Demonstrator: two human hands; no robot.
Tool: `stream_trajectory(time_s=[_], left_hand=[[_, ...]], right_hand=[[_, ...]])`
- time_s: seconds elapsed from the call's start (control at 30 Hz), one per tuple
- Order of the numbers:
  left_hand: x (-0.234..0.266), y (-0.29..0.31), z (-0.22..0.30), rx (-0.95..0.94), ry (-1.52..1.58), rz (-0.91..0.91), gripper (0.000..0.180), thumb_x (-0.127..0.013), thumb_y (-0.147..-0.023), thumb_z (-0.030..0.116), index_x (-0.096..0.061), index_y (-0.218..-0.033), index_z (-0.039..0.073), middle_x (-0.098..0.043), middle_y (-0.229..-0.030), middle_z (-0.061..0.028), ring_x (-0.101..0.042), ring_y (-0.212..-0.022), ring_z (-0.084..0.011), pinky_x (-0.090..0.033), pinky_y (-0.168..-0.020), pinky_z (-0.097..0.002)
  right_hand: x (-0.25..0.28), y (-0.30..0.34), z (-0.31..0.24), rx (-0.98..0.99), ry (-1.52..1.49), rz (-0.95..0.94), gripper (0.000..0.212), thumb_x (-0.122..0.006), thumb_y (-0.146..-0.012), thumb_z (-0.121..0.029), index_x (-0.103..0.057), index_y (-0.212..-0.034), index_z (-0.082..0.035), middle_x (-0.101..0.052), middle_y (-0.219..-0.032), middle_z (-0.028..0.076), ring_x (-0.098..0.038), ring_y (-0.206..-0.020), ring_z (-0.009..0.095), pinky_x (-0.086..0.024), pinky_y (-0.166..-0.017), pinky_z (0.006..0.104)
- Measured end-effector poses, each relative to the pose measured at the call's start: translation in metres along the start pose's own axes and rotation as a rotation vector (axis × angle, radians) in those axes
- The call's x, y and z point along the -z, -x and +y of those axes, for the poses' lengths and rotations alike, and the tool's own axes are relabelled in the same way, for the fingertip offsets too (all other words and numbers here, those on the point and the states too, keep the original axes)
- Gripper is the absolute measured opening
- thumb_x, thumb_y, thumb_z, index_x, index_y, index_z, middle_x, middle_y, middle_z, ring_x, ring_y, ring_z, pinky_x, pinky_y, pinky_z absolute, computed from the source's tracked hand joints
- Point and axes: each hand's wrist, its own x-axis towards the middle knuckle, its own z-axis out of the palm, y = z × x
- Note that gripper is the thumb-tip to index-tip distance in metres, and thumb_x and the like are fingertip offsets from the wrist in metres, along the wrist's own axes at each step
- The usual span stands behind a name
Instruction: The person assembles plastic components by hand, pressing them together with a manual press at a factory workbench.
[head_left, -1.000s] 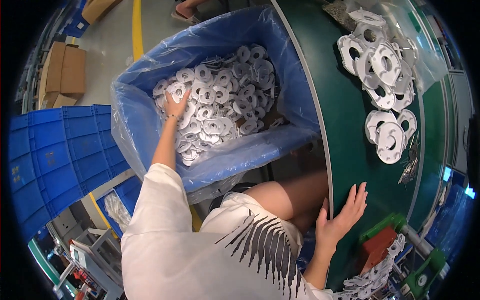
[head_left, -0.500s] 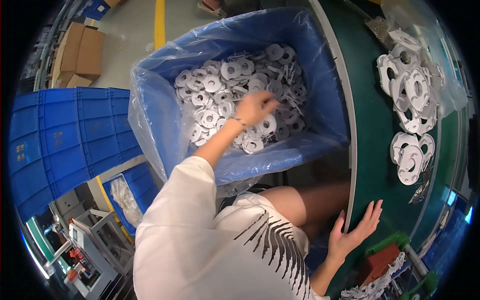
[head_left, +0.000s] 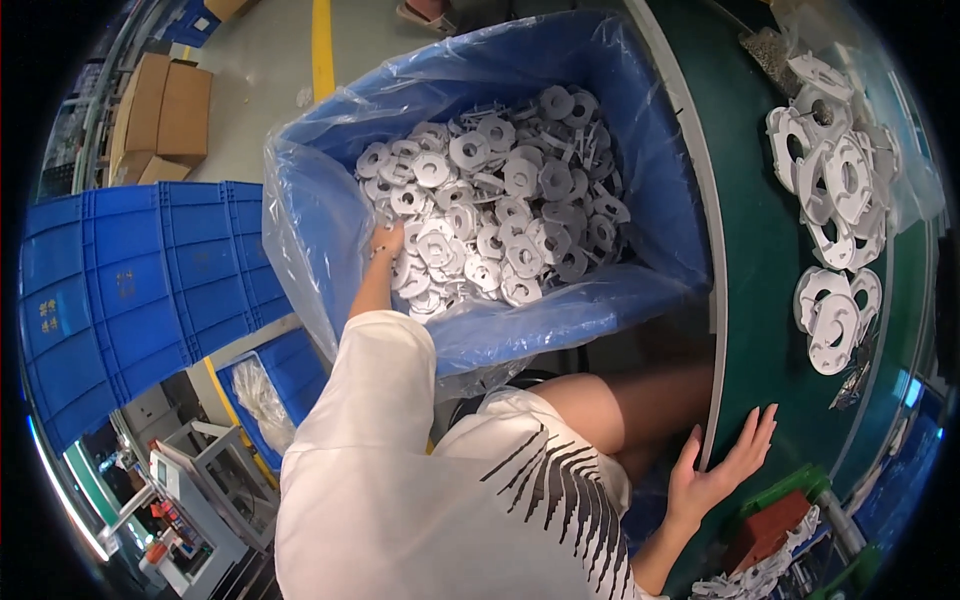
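My left hand reaches into a large blue bin lined with clear plastic film. It rests at the left side of a heap of white ring-shaped plastic parts, touching or just beside them. Its fingers are mostly hidden, so any hold on a part cannot be made out. On the right, my right hand lies over the edge of a green-topped workbench, fingers stretched out and thumb apart, holding nothing.
More white oval plastic parts are piled on the bench's far side beside a clear plastic bag. A green-edged crate sits near my right hand. Stacked blue crates and cardboard boxes stand to the left.
My left hand has moved left across the heap, from its middle to its left edge. My right hand stays on the bench edge. The view has shifted slightly.
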Motion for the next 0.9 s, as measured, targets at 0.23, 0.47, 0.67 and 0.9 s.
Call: stream_trajectory(time_s=[0.23, 0.47, 0.67, 0.9], left_hand=[[-0.007, 0.004, 0.005, 0.150, -0.165, -0.154, 0.072, -0.045, -0.071, 0.050, -0.043, -0.111, -0.010, -0.042, -0.115, -0.0284, -0.040, -0.109, -0.0368, -0.031, -0.092, -0.0372], [-0.065, -0.043, -0.029, 0.042, 0.256, -0.436, 0.076, -0.044, -0.069, 0.056, -0.040, -0.120, 0.000, -0.042, -0.119, -0.0216, -0.041, -0.111, -0.0289, -0.034, -0.091, -0.0357], [0.006, 0.056, 0.041, 0.209, 0.192, -1.006, 0.040, -0.045, -0.076, 0.041, -0.054, -0.098, 0.009, -0.060, -0.087, -0.0075, -0.061, -0.068, -0.0174, -0.052, -0.059, -0.0290], [0.003, 0.051, 0.030, 0.075, 0.298, -0.863, 0.025, -0.060, -0.070, 0.023, -0.057, -0.081, 0.001, -0.059, -0.071, -0.0055, -0.057, -0.055, -0.0132, -0.047, -0.045, -0.0239]], right_hand=[[-0.001, 0.001, 0.000, -0.019, 0.024, -0.006, 0.056, -0.056, -0.070, -0.009, -0.036, -0.121, 0.001, -0.033, -0.128, 0.019, -0.029, -0.118, 0.035, -0.019, -0.097, 0.0450], [-0.004, -0.002, 0.000, -0.003, 0.042, -0.014, 0.057, -0.057, -0.069, -0.009, -0.035, -0.121, 0.001, -0.032, -0.128, 0.019, -0.029, -0.118, 0.034, -0.019, -0.096, 0.0456], [-0.002, -0.001, 0.000, -0.005, 0.067, -0.029, 0.056, -0.057, -0.070, -0.012, -0.035, -0.119, 0.003, -0.031, -0.127, 0.022, -0.029, -0.117, 0.039, -0.020, -0.096, 0.0480], [-0.002, -0.002, -0.003, 0.012, 0.049, -0.015, 0.057, -0.057, -0.070, -0.011, -0.034, -0.120, 0.002, -0.031, -0.127, 0.022, -0.029, -0.117, 0.038, -0.019, -0.096, 0.0479]])
